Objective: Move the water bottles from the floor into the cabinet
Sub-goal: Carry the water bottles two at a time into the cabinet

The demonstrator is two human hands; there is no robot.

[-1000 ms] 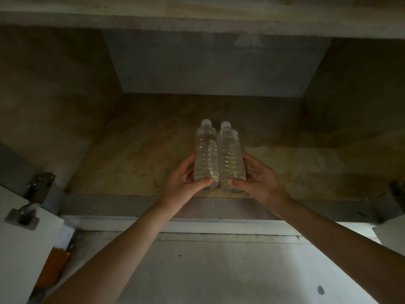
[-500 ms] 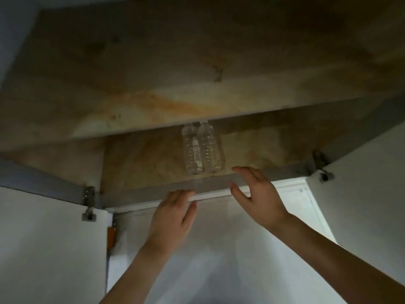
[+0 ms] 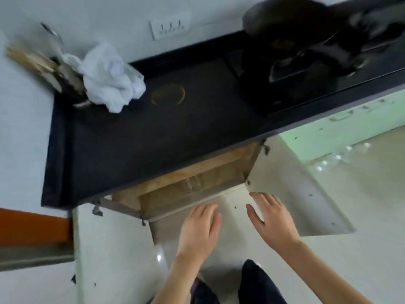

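Observation:
Two clear water bottles (image 3: 192, 183) stand side by side inside the open cabinet (image 3: 166, 199) under the black counter, only their lower parts showing below the counter edge. My left hand (image 3: 200, 229) hovers in front of the cabinet opening with straight fingers and holds nothing. My right hand (image 3: 270, 216) is beside it, fingers spread, also holding nothing. Both hands are apart from the bottles. At the far right, several more clear bottles (image 3: 337, 157) appear as a blur on the floor.
Both white cabinet doors, the left door (image 3: 109, 255) and the right door (image 3: 291, 189), stand open. The black counter (image 3: 153, 137) carries a white crumpled cloth (image 3: 109, 77), a utensil holder (image 3: 54, 69) and a stove with a dark pan (image 3: 291, 20). A light green cabinet front (image 3: 341, 130) is to the right.
My hands let go of the two bottles and drew back out of the cabinet. The view rose from inside the cabinet to above the counter.

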